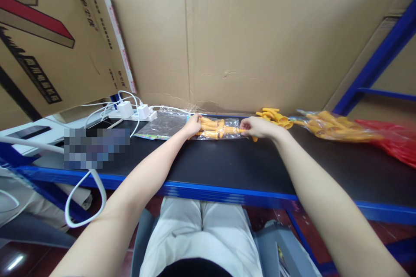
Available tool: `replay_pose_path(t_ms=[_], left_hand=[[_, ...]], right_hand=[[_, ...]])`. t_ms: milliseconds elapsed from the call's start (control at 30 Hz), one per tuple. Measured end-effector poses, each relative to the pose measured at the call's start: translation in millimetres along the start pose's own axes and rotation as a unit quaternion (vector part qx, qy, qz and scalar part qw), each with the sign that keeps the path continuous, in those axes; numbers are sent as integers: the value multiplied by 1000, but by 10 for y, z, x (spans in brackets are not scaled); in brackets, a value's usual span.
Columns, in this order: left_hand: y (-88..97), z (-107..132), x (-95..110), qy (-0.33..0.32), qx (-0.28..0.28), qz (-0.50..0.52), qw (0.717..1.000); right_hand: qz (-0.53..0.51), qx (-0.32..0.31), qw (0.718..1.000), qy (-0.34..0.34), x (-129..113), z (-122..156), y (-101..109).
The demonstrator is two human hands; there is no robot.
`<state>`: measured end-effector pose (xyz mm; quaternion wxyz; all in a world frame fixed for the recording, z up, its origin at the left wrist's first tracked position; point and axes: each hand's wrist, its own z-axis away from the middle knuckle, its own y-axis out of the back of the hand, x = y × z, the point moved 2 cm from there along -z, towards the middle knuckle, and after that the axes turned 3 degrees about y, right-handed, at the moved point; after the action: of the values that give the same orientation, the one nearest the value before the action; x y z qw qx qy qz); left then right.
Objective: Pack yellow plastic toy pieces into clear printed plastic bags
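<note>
On the black shelf top a clear plastic bag point(232, 122) lies flat, with several yellow-orange plastic pieces point(212, 129) in it. My left hand point(194, 125) is closed on the left part of this bag, beside the pieces. At the bag's right end my right hand point(252, 127) has its fingers pinched around the thin end of a yellow piece point(232, 130). Another yellow tip shows just below the right fingers. Loose yellow tube-shaped pieces point(274, 117) with wide open ends lie just beyond my right hand.
Farther right are a bag of yellow pieces point(338, 127) and a red plastic bag point(394, 138). A flat printed bag point(162, 123), a white power strip point(130, 114) and cables lie left. Cardboard point(260, 39) stands behind. The shelf's blue front edge point(227, 194) runs below my forearms.
</note>
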<state>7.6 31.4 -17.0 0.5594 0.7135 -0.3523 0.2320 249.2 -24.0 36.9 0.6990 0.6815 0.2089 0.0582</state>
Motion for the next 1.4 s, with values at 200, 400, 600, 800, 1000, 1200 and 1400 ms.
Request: replay_pose_path(t_ms=[200,400,600,800,1000,1200,1400], left_hand=[[-21,-37,-50,-9,-1,39,999],[-107,-135,-167,-29,-24,88,995],[-128,-119,-143,-19,-59,162,985],[-96,-49,-5,-7,-66,208,976],[-100,-39,20,11,-68,227,971],[-73,-4,53,-29,-79,233,969],[-16,54,126,-99,-111,209,967]], right_hand=[[-113,3,993,36,86,-24,1],[-177,17,982,68,51,-58,-69],[-178,19,980,82,28,-100,-122],[-214,16,972,96,-29,-95,-170],[-219,1,974,65,-111,-62,-188],[-198,53,974,98,-132,-112,-165],[-209,68,966,133,-112,-174,-214]])
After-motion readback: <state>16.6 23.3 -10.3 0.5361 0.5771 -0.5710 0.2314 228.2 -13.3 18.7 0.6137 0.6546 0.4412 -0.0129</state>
